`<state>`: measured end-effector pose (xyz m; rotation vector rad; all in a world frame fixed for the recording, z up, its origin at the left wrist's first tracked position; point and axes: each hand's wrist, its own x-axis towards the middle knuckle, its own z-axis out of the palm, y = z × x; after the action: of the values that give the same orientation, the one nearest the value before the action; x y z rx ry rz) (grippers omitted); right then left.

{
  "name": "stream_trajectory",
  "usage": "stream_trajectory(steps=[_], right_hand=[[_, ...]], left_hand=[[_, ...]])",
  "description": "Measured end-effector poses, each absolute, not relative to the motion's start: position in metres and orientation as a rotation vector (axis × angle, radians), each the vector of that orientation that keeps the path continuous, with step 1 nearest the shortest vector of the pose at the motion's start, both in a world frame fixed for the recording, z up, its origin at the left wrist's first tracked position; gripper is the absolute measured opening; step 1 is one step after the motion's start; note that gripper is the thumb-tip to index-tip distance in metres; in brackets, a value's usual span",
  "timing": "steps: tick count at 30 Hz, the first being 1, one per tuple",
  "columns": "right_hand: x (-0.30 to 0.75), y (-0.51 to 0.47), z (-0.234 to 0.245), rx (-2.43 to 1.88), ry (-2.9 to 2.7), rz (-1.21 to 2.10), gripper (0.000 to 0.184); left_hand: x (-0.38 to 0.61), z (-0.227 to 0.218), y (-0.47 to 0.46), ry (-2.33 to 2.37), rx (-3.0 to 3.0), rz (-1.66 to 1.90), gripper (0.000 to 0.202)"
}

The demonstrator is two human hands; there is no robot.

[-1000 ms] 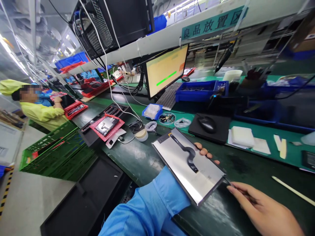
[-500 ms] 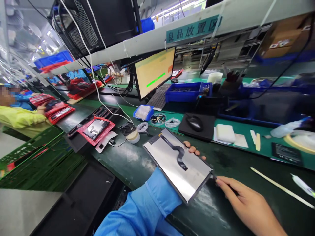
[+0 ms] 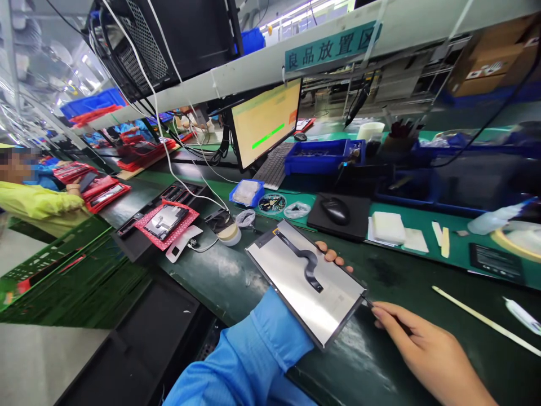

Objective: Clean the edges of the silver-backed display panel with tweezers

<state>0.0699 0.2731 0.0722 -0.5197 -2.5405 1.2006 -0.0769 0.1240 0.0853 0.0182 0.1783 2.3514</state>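
Note:
My left hand (image 3: 333, 256) grips a flat silver display panel (image 3: 304, 282) from underneath, its fingertips curling over the far edge. A black flex cable (image 3: 305, 264) runs across the panel's back. The panel hovers tilted just above the dark green bench (image 3: 236, 282). My right hand (image 3: 426, 352) pinches a thin dark tool (image 3: 374, 305) whose tip touches the panel's right corner. My left arm wears a blue sleeve (image 3: 257, 355).
Behind stand a monitor (image 3: 265, 121), a keyboard (image 3: 274, 164), a mouse on a black pad (image 3: 336, 211), blue bins (image 3: 316, 157), a white block (image 3: 387, 227) and a tape roll (image 3: 230, 234). A red tray (image 3: 165, 223) holds a panel. A person in yellow (image 3: 34, 200) works at left.
The view swung left and settled between the earliest frame and now. Both hands keep their hold; the tool tip stays at the panel's right corner.

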Motion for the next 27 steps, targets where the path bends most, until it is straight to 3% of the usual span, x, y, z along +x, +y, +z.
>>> stream_trajectory(steps=[8,21,27], right_hand=[[0.071,0.272,0.076,-0.406,-2.535,1.095,0.041],[0.07,0.267,0.079,-0.28,-2.535,1.117,0.033],[0.072,0.263,0.076,-0.435,-2.497,1.312,0.026]], left_hand=[[-0.072,0.084,0.124,0.209,0.058,2.386,0.026],[-0.082,0.081,0.127,0.324,0.004,2.349,0.025],[-0.083,0.081,0.126,0.308,0.014,2.341,0.03]])
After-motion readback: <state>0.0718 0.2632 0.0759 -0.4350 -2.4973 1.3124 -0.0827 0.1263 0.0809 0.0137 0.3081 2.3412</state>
